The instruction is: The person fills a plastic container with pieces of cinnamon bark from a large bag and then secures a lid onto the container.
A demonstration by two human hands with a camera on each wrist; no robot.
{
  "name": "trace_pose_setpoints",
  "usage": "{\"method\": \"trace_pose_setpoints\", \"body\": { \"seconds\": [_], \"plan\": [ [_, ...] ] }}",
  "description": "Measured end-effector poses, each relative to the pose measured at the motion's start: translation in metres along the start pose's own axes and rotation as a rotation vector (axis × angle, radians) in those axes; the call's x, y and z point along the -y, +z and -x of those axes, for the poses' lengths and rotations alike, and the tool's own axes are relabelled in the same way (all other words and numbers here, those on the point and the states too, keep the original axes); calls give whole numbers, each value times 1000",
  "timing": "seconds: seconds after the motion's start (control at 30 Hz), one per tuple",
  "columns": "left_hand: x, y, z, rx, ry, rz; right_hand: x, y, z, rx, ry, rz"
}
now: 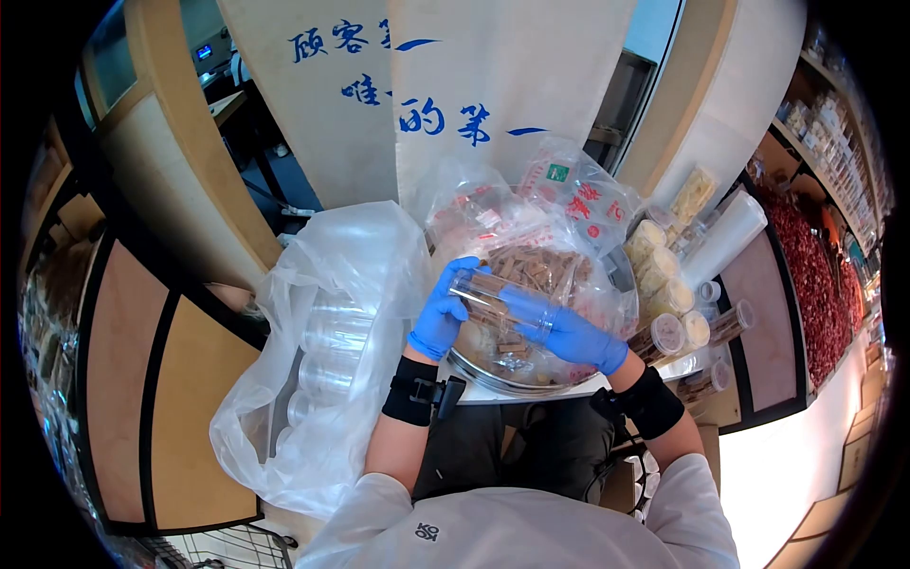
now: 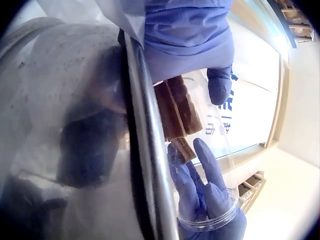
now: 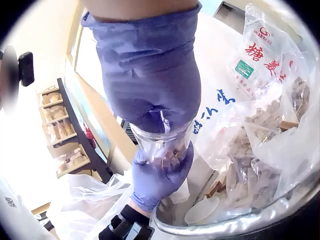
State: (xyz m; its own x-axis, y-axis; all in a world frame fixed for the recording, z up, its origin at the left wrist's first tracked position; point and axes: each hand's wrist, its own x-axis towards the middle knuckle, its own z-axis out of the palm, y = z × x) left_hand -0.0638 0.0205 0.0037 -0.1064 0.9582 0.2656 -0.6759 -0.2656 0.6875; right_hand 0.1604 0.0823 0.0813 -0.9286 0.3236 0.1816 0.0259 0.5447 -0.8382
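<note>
A clear plastic jar (image 1: 485,292) lies tilted between the hands, with brown strip-like pieces (image 2: 176,107) inside it. The left hand (image 1: 439,318) grips the jar round its closed end. At the other end, the right hand (image 1: 572,334) has its fingers inside the mouth, past the threaded rim (image 2: 212,222). Those fingers look straight and spread in the left wrist view, their tips right at a short brown piece (image 2: 184,150). Both hands wear blue gloves. Below the jar is a round metal basin (image 3: 210,230) holding a plastic bag of similar brown pieces (image 1: 540,266).
A big clear bag of stacked empty jars (image 1: 327,351) stands at the left. Filled jars (image 1: 668,294) cluster on the right beside a white roll (image 1: 725,237). A round translucent lid (image 3: 202,210) lies inside the basin's rim. A curtain with blue writing (image 1: 427,85) hangs behind.
</note>
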Motion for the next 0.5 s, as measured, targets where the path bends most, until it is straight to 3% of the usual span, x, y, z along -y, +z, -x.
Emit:
{"method": "trace_pose_setpoints", "body": {
  "seconds": [0.1, 0.27, 0.3, 0.37, 0.5],
  "plan": [
    [0, -1, 0, -17, -6, 28, -9, 4, 0, -73, -38, 52],
    [0, 0, 1, -41, -10, 49, -12, 13, 9, -272, 106, 50],
    [0, 0, 1, -36, -6, 46, -10, 13, 11, -272, 106, 49],
    [0, 0, 2, -32, -3, 45, -2, 11, 14, -237, 288, 74],
    [2, -1, 1, -38, 0, 27, -4, 2, 19, -79, 136, 266]
  ]
}}
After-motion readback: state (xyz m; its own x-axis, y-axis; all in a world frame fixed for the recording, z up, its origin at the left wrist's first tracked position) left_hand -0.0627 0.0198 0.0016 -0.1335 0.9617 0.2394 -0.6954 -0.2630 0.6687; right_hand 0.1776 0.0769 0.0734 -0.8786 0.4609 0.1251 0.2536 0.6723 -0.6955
